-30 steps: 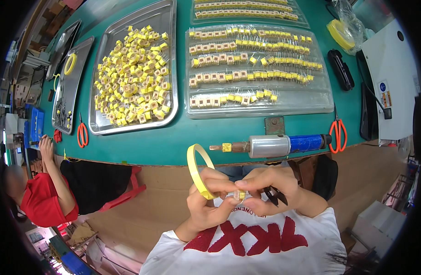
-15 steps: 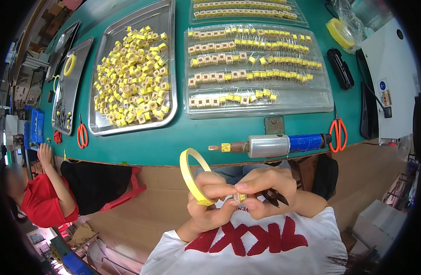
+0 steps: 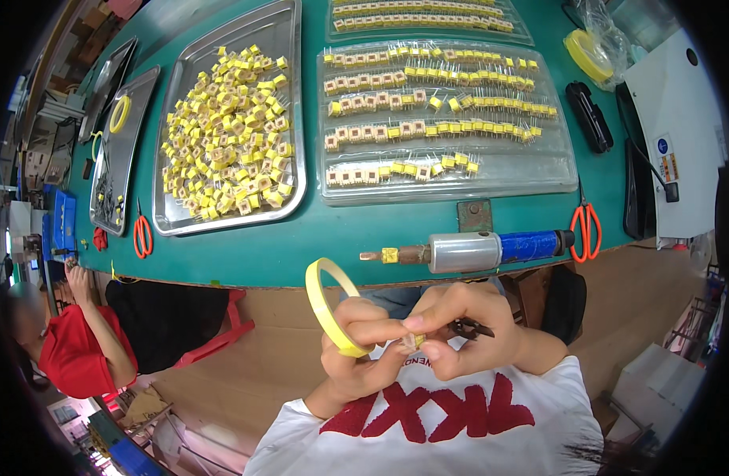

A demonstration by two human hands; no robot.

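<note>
My left hand [image 3: 350,371] pinches a small yellow-wrapped transformer [image 3: 415,341] between thumb and fingers, in front of my chest. A roll of yellow tape [image 3: 320,311] stands upright against the fingers of that hand. From the other side, my right hand [image 3: 479,313] has thumb and forefinger closed at the same transformer. A black hand tool, apparently small snips [image 3: 471,328], is tucked in the right palm; its grip is hidden by the fingers. The fingertips cover much of the transformer.
On the green bench [image 3: 341,246] lie a metal tray [image 3: 299,178] heaped with transformers, a clear plastic tray [image 3: 531,178] with rows of them, a blue-and-silver cylindrical tool [image 3: 468,252], and orange-handled scissors [image 3: 585,234]. A person in red [image 3: 83,349] sits at the left.
The tape roll has shifted slightly left. The black tool in my right hand has turned to lie more level and higher. Both hands keep hold of the transformer.
</note>
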